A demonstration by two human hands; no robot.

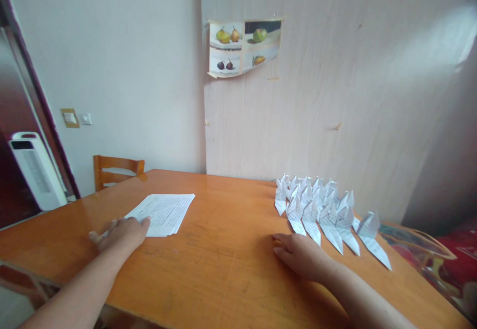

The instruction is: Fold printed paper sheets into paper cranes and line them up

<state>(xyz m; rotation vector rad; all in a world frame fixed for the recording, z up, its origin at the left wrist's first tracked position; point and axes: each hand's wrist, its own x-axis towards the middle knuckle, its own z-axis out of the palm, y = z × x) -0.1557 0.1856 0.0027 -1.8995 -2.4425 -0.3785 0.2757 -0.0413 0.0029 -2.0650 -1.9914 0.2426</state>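
A stack of printed paper sheets (167, 212) lies on the left part of the wooden table (219, 274), its edges slightly uneven. My left hand (122, 232) rests on the stack's near left corner, fingers spread, covering part of the text. On the right, my right hand (298, 254) lies on the tabletop with its fingers loosely bent and a gap beside the thumb; I see nothing in it. Just beyond it stand several folded paper figures (311, 212) in rows, made of printed paper, with pointed tops and long pointed tails toward me.
A wooden chair (117, 165) stands behind the table's far left edge. A white upright appliance (37, 170) is at the far left. Fruit pictures (244, 45) are taped to the wall panel. Past the table's right edge are red and clear-plastic items (447, 254).
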